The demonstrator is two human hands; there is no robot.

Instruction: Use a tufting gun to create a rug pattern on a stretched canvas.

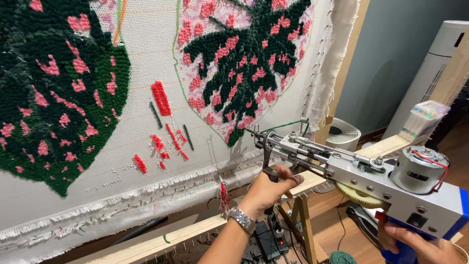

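Note:
A metal tufting gun [361, 171] with a round motor [419, 168] and a yellow gear points at the white backing cloth [146, 54] stretched on a wooden frame. My left hand [267, 188], with a silver wristwatch, grips the gun's black front handle below the needle end. Low at the right edge, my right hand [415, 244] holds the blue rear grip. Green yarn [283, 124] runs into the needle. The cloth carries dark green and pink tufted leaf shapes [58, 88] and small red and green test patches [163, 122].
The frame's wooden bottom rail [195, 230] bears tack strips, and a wooden leg [305, 225] stands under it. A white round fan [342, 137] and a tall white tower appliance [430, 68] stand at the right on the wood floor. A green yarn ball [342, 257] lies below.

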